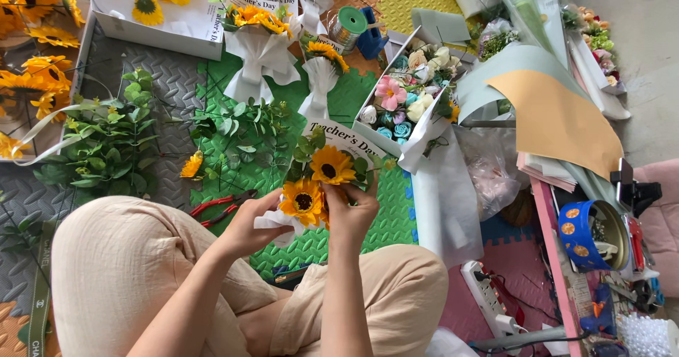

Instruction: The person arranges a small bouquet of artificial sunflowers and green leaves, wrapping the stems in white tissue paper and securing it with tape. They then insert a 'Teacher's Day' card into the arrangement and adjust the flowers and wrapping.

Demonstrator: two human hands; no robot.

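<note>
Down on the floor, seen from the head camera, a person sits cross-legged in beige trousers on green foam mat tiles [368,223] and works on a small sunflower bouquet [318,180] held up in front of the knees. Two artificial sunflowers with leafy sprigs sit in its white paper wrap. The left hand [251,219] is closed around the lower end of the wrap, fingers curled under the white paper, and holds the bouquet from below. The right hand [351,212] grips the bouquet from the other side, just beneath the upper sunflower, with its fingers pinched on the stems and wrap. A pair of red-handled pliers [221,207] lies on the mat just beside the left hand. Beyond the bouquet, two finished sunflower bouquets [262,46] in white wraps lie on the mat, near a spool of green ribbon [349,26]. To the right stands an open white box of pastel roses [399,99], and sheets of wrapping paper [559,120] lie well apart from the hands. Loose green foliage [106,141] is piled at the left, and a white power strip [488,297] lies near the right knee.
</note>
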